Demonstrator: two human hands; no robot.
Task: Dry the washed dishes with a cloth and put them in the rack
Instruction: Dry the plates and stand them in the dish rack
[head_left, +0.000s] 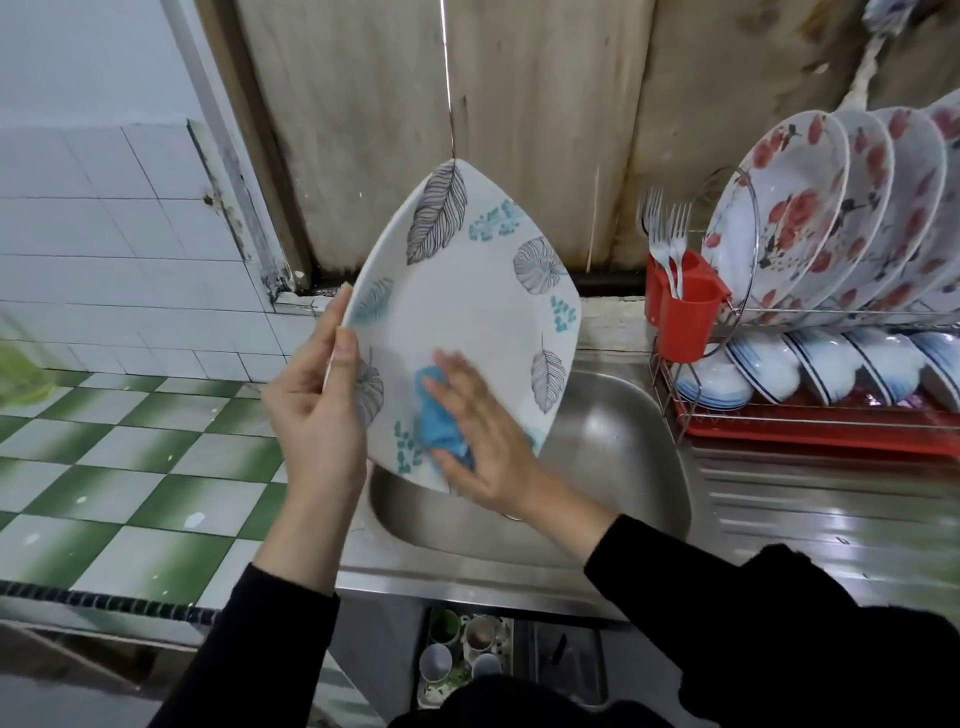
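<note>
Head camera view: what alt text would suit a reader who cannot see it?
A person's left hand holds a white leaf-patterned square plate upright over a steel sink while the right hand presses a blue cloth against its face. A wire rack of flowered plates stands at right.

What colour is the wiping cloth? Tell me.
Blue; the cloth on the plate shows best in head view.

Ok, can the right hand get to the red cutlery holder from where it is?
Probably yes. The right hand presses the cloth on the plate, and only open sink lies between it and the holder. It would have to leave the plate first.
</note>
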